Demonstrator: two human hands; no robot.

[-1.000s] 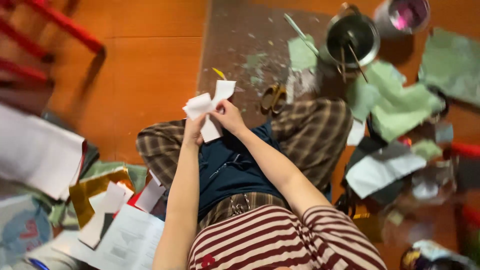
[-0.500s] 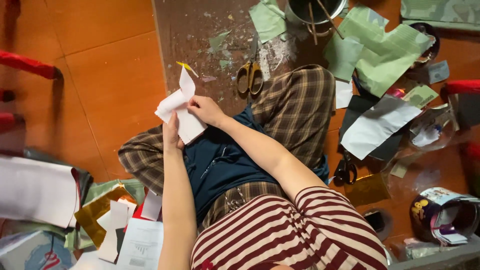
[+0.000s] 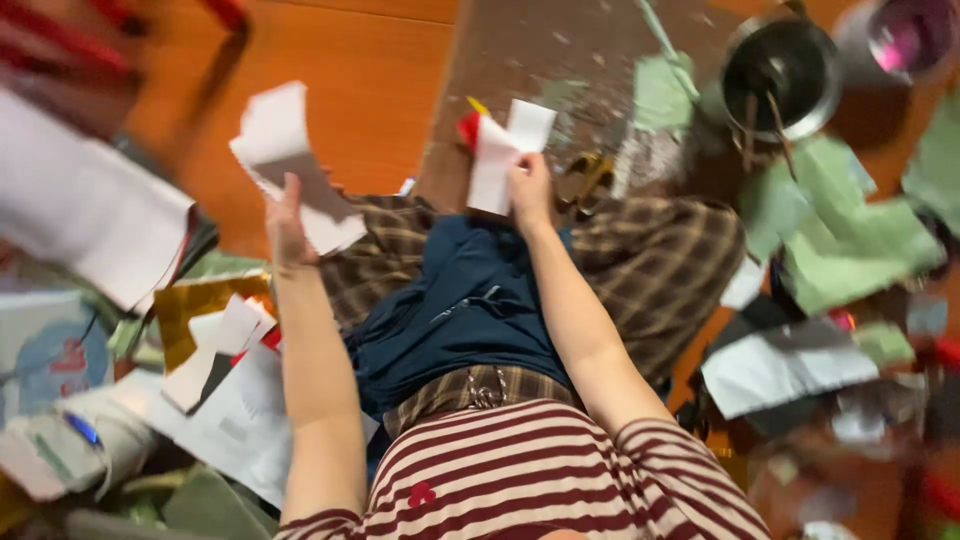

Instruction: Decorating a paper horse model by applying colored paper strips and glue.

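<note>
Hands parted | left hand (image 3: 285,225): 1 paper piece (image 3: 290,165) | right hand (image 3: 528,185): 1 paper strip (image 3: 505,150)

Warm indoor light, heavy motion blur throughout, edges smeared most.

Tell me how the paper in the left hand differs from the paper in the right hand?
The left hand holds its white paper piece out over the orange floor, away from the body; the right hand holds its white paper strip centred above the lap. The left piece looks broader and curled, with a shaded fold; the right one is narrower and stands upright. Both are white, each pinched in a closed grip.
</note>
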